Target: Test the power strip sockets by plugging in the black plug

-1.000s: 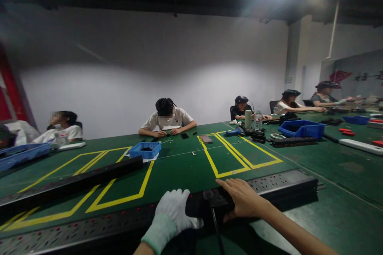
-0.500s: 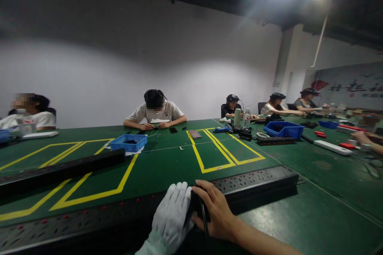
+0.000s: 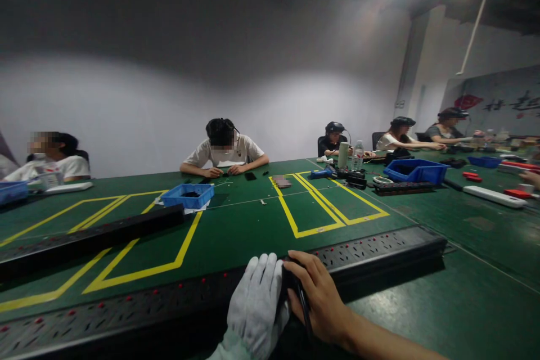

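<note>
A long black power strip [image 3: 379, 248] with slotted sockets and small red parts lies across the table in front of me. My left hand [image 3: 255, 299], in a white glove, rests on its middle with the fingers stretched out side by side. Right beside it, my bare right hand [image 3: 317, 292] has its fingers bent over the strip. Between its thumb and fingers is a slim black piece [image 3: 304, 306] that slants downward; its kind is unclear. The section of strip beneath both hands is mostly hidden.
A second black strip [image 3: 101, 233] lies at left, close to a blue bin [image 3: 189, 201]. Yellow tape marks the green table [image 3: 244, 230]. At back right are another blue bin [image 3: 415, 176], a bottle [image 3: 358, 156] and a white power strip [image 3: 493, 197]. Several people sit around the far side.
My view has turned slightly, so the hands and the front strip sit further right in the picture. Both hands keep the same pose on the strip.
</note>
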The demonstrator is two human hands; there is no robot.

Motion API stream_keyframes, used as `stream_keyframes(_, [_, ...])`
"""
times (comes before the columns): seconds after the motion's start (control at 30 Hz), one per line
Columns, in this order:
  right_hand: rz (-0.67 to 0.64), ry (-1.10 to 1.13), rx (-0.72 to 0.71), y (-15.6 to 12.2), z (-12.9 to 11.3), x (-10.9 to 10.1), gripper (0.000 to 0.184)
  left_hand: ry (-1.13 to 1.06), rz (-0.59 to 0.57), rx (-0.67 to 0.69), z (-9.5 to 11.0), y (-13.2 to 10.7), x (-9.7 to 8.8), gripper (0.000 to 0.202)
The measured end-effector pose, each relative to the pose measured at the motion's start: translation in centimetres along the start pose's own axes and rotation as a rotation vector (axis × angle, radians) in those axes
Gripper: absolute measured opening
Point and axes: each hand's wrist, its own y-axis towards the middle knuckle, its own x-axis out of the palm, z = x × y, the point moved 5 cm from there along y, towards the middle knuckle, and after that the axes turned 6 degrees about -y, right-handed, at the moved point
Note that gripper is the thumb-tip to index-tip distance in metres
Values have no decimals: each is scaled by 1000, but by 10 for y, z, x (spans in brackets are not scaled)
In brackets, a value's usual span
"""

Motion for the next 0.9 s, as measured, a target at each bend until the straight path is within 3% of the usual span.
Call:
stream_keyframes(0.27, [-68,22,-35,2,8,-1,48,-21,-25,-10,-1,4,-3,47])
stream_keyframes(0.9, [-80,58,-4,0,7,-2,51,-11,-186,-13,-1,-5,3,54])
